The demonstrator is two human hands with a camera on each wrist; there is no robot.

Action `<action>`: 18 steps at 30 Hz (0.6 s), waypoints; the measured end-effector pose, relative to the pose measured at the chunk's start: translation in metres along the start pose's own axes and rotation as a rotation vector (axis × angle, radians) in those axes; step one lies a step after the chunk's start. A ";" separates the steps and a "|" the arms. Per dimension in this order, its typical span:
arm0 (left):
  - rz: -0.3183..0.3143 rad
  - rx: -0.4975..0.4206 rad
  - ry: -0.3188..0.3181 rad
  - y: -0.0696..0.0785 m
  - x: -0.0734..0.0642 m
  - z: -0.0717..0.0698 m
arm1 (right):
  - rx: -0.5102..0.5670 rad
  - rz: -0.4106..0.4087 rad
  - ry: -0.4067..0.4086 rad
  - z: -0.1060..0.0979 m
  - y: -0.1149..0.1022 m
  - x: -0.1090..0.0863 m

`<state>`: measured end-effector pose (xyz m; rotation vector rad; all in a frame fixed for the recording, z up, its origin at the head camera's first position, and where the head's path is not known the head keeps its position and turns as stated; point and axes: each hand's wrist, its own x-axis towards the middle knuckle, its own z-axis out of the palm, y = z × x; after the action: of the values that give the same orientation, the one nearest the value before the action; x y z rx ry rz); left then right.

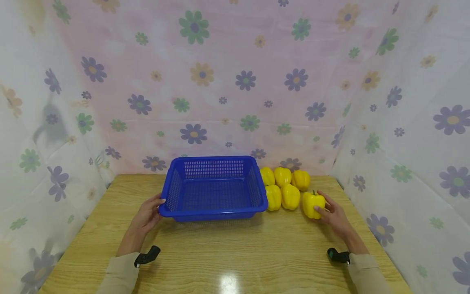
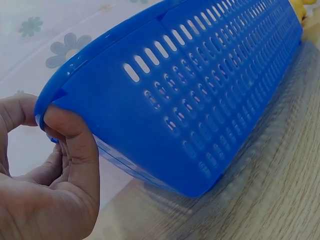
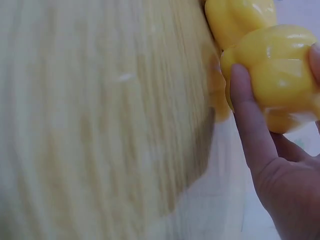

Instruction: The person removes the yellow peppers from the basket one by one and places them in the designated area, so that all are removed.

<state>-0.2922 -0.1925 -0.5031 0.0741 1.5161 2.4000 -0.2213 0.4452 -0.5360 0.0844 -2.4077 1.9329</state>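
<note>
A blue plastic basket (image 1: pixel 214 214) with slotted walls stands on the table, and nothing lies inside it. My left hand (image 1: pixel 147 213) grips its left rim, the thumb and fingers pinching the edge (image 2: pixel 65 75) in the left wrist view. On the right, my right hand (image 1: pixel 335 215) holds a yellow bell pepper (image 1: pixel 313 205) with a green stem, thumb on the near side and fingers around the far side. In the right wrist view the held bell pepper (image 3: pixel 280 75) is partly cut off by the frame; whether it touches the table cannot be told.
Several more yellow bell peppers (image 1: pixel 290 197) sit in two rows against the basket's right side. They stand on a wood-grain table (image 1: pixel 235 253). Flower-patterned cloth (image 1: pixel 224 81) hangs behind the table and along both sides. Each wrist wears a black camera (image 1: pixel 338 256).
</note>
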 end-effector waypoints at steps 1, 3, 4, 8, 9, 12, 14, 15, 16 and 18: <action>0.001 0.000 -0.001 0.000 0.000 0.000 | 0.002 0.006 -0.004 -0.001 -0.001 0.002; 0.003 0.002 -0.005 0.000 0.000 0.000 | -0.002 0.018 -0.009 -0.002 -0.001 0.006; 0.004 0.003 -0.007 0.000 0.000 -0.001 | -0.008 0.020 -0.012 -0.003 -0.001 0.008; 0.010 0.000 -0.010 -0.001 -0.001 -0.001 | -0.027 0.035 0.003 -0.004 -0.001 0.015; 0.011 0.000 -0.013 -0.001 -0.001 -0.001 | -0.030 0.039 0.001 -0.004 -0.001 0.017; 0.011 -0.001 -0.018 -0.001 -0.001 -0.001 | -0.047 0.057 -0.008 -0.005 -0.003 0.023; 0.008 0.002 -0.020 -0.001 -0.001 -0.001 | -0.061 0.073 -0.023 -0.005 -0.004 0.028; 0.006 0.005 -0.018 -0.001 -0.001 -0.001 | -0.073 0.080 -0.035 -0.006 -0.006 0.030; 0.004 0.006 -0.015 -0.001 -0.001 -0.001 | -0.085 0.085 -0.045 -0.006 -0.007 0.032; 0.001 0.009 -0.007 -0.001 -0.001 -0.001 | -0.107 0.098 -0.070 -0.006 -0.009 0.036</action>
<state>-0.2917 -0.1933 -0.5040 0.0851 1.5244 2.3908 -0.2562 0.4489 -0.5229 0.0308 -2.6030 1.8650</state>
